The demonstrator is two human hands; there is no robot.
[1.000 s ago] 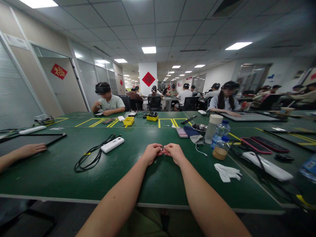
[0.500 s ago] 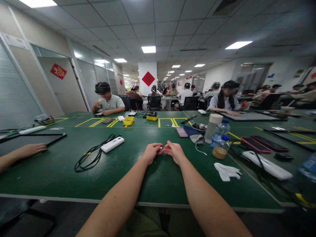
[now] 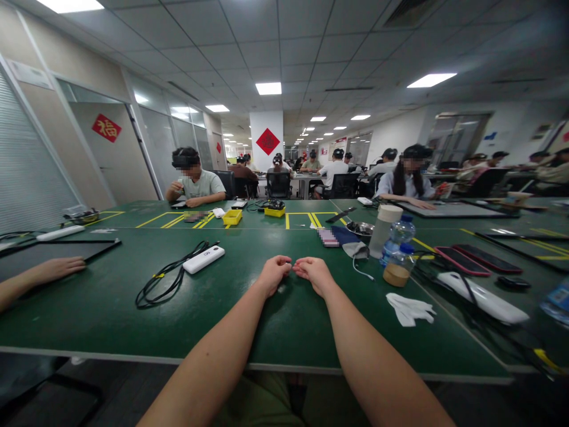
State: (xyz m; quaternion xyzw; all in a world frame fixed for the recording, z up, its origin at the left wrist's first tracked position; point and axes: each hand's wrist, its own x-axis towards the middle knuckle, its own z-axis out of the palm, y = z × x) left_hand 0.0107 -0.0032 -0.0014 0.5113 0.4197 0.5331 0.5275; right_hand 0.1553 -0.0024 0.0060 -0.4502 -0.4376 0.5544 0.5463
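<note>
My left hand is held low over the green table, its thumb and forefinger pinched together. A tiny pale speck shows at those fingertips, too small to name. Just beside it, my right hand has its fingers drawn together and pointing toward the left fingertips. A narrow gap separates the two hands. Whatever the right fingers may hold is hidden.
Left of my hands lie a white power bank and a coiled black cable. To the right are a white glove, bottles and phones. A co-worker's hand rests at far left.
My fingertips have drawn slightly apart. The small silver and red bits that showed between them are mostly out of sight now, with only a pale speck at the left fingertips.
</note>
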